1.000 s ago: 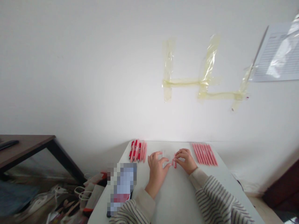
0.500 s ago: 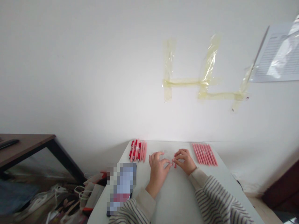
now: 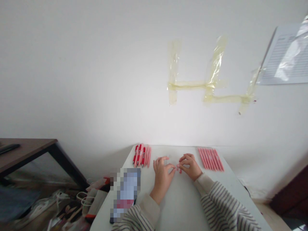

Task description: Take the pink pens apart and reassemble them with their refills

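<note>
My left hand (image 3: 163,176) is over the white table, its thumb and a finger pinched towards the right hand. A thin pale, clear-looking piece (image 3: 167,159) stands by its upper fingers; whether they grip it I cannot tell. My right hand (image 3: 191,166) faces it from the right, with thumb and forefinger closed on a tiny pink piece (image 3: 177,167), perhaps a pen part. Another short pink-red piece (image 3: 180,171) shows just below those fingertips. To the left lies a row of pink and red pens (image 3: 141,155); to the right, a row of pink pens or barrels (image 3: 211,159).
A phone-like object (image 3: 126,192), blurred out, lies on the left of the white table (image 3: 183,205). Beyond the table is a wall with yellowish tape (image 3: 190,86). A brown desk (image 3: 29,150) stands left, with bags and clutter (image 3: 79,202) on the floor below.
The fingertips of my left hand have drawn slightly back from those of my right, and the tiny pink piece between them shows more clearly. Both arms are otherwise still.
</note>
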Available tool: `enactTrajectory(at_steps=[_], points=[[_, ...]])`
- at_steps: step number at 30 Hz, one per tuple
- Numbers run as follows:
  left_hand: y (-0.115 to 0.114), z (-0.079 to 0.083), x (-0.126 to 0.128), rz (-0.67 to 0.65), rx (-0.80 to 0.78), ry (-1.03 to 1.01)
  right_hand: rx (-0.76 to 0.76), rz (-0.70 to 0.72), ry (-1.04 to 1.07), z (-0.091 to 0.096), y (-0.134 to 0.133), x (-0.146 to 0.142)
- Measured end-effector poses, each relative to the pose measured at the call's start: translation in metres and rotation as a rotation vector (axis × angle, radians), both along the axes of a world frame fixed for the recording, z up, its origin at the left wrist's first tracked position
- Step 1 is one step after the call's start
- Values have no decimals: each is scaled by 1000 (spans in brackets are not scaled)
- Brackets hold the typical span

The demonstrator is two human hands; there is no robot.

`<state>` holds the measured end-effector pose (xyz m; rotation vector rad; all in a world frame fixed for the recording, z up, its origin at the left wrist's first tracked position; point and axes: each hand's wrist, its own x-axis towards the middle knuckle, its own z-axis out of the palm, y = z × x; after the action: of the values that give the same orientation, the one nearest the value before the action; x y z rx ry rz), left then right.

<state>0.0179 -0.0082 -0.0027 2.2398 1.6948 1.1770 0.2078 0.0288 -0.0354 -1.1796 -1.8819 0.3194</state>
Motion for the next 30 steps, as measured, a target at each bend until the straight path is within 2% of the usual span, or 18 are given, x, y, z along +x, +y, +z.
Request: enactTrajectory(at_steps=[7,11,17,30], points=[[3,2,-5,48,-33,-9,42,-33,-10,-4,4,4],[7,2,-15,163,-15,39,82,-126,-42,-7,9,13],[10,6,-25,347,-104,121,69,-210,-113,-13,13,23],[10,3,-24,366,-169,167,64,-243,-159,-20,16,26]])
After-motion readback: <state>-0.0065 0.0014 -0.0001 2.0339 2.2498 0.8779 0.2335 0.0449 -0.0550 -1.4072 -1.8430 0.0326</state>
